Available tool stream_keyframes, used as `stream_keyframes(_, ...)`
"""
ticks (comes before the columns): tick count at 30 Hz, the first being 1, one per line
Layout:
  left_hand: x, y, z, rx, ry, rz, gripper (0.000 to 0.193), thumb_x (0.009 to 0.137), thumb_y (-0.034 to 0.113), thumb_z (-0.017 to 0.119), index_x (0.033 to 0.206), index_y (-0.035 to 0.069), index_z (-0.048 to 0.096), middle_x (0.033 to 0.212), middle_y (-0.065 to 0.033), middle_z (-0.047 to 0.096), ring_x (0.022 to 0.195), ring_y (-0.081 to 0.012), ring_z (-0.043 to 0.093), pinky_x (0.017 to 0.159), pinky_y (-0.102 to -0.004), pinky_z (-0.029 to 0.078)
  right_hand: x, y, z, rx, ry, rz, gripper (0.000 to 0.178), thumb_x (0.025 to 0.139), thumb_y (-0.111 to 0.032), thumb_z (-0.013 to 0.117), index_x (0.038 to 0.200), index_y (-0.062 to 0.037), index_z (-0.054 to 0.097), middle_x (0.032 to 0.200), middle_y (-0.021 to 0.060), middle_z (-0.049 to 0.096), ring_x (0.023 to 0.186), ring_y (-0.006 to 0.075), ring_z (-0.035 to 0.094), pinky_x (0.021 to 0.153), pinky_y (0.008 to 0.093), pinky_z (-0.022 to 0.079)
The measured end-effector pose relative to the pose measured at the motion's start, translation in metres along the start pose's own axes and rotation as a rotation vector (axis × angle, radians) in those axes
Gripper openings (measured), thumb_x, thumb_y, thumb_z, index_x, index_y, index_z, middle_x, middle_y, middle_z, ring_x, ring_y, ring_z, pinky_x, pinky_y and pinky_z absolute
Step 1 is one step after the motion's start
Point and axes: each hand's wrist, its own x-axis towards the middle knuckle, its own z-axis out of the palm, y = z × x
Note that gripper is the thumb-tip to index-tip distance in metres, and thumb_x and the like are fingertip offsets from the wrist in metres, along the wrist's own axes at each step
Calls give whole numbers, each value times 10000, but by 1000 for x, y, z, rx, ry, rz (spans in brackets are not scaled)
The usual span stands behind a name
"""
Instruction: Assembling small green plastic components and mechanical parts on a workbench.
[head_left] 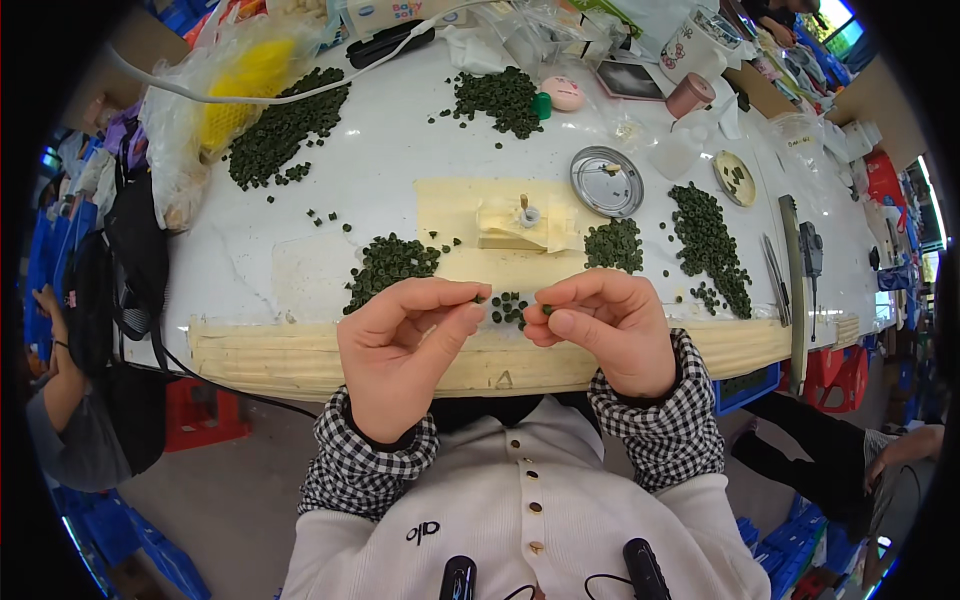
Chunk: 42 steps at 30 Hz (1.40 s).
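Observation:
My left hand is closed in a pinch, a small dark green piece between thumb and index fingertip. Opposite it, my right hand pinches another small dark green piece. Several loose green pieces lie on the table between my fingertips. Just beyond stands a block wrapped in yellow tape with a small metal post on top. One pile of green pieces is beyond my left hand; a smaller pile is beyond my right.
A round metal lid lies past the block. More green piles sit right, far left. Tweezers and a long strip lie at right. A white cable crosses the far left. People are at both sides.

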Motion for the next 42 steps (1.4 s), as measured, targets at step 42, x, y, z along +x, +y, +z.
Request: stream_keyframes(42, 6, -28, 6, -351, -191, -92, 140, 861, -81, 637, 1001, -77, 629, 943, -140, 687, 870, -161, 674, 796, -266, 558, 8, -2, 8, -822, 49, -478, 304, 785, 22, 718, 1079, -53, 713, 861, 65, 630, 753, 140, 603, 652, 252, 491)
